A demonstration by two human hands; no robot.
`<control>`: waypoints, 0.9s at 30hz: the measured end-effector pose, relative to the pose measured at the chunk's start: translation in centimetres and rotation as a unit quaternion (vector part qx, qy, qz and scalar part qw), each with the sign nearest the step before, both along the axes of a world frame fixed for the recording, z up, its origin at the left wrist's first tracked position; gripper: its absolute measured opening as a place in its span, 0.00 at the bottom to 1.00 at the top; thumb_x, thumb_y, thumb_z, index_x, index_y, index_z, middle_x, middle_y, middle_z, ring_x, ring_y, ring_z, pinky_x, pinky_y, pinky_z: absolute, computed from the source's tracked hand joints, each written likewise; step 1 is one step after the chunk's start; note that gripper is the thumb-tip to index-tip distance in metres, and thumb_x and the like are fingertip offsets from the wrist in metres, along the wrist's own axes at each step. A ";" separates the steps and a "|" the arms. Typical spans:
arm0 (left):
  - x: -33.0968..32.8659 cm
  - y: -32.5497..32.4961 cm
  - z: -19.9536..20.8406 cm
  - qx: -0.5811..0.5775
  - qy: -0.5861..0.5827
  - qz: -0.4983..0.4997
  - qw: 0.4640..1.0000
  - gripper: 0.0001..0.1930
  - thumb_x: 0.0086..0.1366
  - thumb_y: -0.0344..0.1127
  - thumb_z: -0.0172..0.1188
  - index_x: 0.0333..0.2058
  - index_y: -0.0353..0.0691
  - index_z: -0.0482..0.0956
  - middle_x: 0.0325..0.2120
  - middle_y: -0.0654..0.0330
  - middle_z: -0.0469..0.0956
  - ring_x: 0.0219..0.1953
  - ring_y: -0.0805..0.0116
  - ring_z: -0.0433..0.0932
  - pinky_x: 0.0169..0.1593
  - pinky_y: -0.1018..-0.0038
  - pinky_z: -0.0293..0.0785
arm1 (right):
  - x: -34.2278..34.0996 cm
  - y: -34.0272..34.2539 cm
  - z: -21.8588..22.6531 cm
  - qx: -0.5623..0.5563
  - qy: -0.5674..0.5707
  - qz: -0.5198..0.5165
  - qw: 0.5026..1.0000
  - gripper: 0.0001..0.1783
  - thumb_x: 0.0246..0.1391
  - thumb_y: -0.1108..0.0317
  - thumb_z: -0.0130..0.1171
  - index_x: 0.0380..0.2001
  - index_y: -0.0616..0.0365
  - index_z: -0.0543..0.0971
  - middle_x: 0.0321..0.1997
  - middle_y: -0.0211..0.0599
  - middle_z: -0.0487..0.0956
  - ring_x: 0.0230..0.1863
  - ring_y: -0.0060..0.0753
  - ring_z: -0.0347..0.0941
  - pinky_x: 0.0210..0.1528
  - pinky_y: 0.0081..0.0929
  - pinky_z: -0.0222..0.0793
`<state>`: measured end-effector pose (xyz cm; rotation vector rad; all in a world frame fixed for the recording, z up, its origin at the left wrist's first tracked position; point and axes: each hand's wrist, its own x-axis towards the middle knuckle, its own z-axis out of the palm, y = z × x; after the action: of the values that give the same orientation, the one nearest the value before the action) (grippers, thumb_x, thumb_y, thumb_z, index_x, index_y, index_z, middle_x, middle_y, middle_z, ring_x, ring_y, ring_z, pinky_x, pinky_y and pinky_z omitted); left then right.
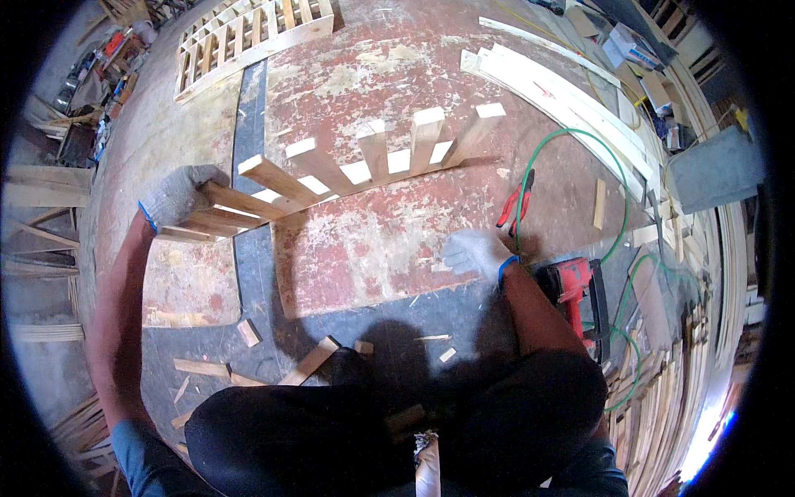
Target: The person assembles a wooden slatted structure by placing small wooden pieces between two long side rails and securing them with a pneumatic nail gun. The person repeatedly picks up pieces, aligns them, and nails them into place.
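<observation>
A wooden slatted frame (331, 178) stands across the work surface, its short slats sticking up and toward me. At the frame's left end, my left hand (186, 192), in a pale knit glove with a blue cuff, is closed around a slat. My right hand (474, 252), gloved alike, hovers low over the worn red board (364, 257) with fingers loosely apart and nothing visible in them. Just beyond it lie red-handled pliers (517, 205). A red and black nail gun (571, 286) rests beside my right forearm.
A green air hose (571, 131) loops at the right. Another slatted wooden frame (257, 41) lies at the far left. Long pale boards (555, 99) are stacked at the far right. Wood offcuts (310, 360) lie near my knees, and strips (654, 414) are piled at lower right.
</observation>
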<state>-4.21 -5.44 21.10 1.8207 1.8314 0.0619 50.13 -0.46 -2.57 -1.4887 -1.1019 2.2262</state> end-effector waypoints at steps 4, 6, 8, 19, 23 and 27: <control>-1.3 0.2 -2.0 0.039 -0.007 0.046 0.998 0.28 0.54 0.23 0.66 0.56 0.40 0.78 0.47 0.55 0.83 0.49 0.61 0.81 0.56 0.66 0.75 | 0.8 0.6 -0.3 -0.010 -0.032 -0.047 0.998 0.23 0.67 0.55 0.54 0.52 0.65 0.76 0.49 0.51 0.83 0.46 0.52 0.83 0.49 0.47 0.80; 0.0 0.0 -1.5 0.074 0.067 0.038 0.994 0.30 0.55 0.25 0.67 0.59 0.40 0.76 0.52 0.53 0.81 0.53 0.56 0.80 0.58 0.63 0.74 | 1.1 0.8 -0.5 -0.011 -0.039 -0.063 0.997 0.23 0.67 0.55 0.54 0.53 0.64 0.76 0.49 0.51 0.83 0.46 0.52 0.83 0.48 0.47 0.80; 1.7 -0.4 -1.1 0.134 0.181 -0.014 0.974 0.34 0.55 0.26 0.68 0.62 0.40 0.72 0.56 0.51 0.78 0.58 0.51 0.77 0.61 0.60 0.71 | 2.1 1.1 -1.5 -0.031 -0.014 -0.061 0.998 0.23 0.67 0.55 0.55 0.52 0.64 0.76 0.49 0.51 0.83 0.47 0.51 0.83 0.47 0.47 0.80; 2.4 -2.8 -2.7 0.241 0.167 -0.019 0.956 0.42 0.52 0.19 0.68 0.68 0.42 0.65 0.67 0.52 0.68 0.70 0.50 0.64 0.74 0.56 0.53 | 4.4 1.4 -2.2 -0.062 0.042 -0.113 0.991 0.17 0.66 0.57 0.56 0.47 0.59 0.78 0.45 0.47 0.84 0.41 0.45 0.83 0.41 0.41 0.81; 8.4 -2.6 -2.1 0.290 0.142 0.021 0.946 0.42 0.54 0.17 0.66 0.68 0.41 0.65 0.68 0.52 0.65 0.72 0.51 0.60 0.75 0.58 0.53 | 6.5 1.4 -3.6 -0.130 0.089 -0.130 0.979 0.18 0.66 0.56 0.56 0.47 0.60 0.78 0.46 0.47 0.84 0.42 0.47 0.84 0.42 0.42 0.82; 11.2 -2.6 -3.5 0.347 0.130 0.010 0.929 0.39 0.57 0.18 0.65 0.68 0.41 0.65 0.69 0.54 0.65 0.73 0.53 0.59 0.76 0.58 0.51 | 5.9 1.2 -2.6 -0.115 0.077 -0.147 0.979 0.18 0.67 0.56 0.55 0.45 0.61 0.78 0.44 0.46 0.85 0.41 0.47 0.84 0.42 0.41 0.82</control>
<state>6.98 -8.04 17.59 2.3688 2.1944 0.5659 56.03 0.69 -5.16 -1.4256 -0.5529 2.2659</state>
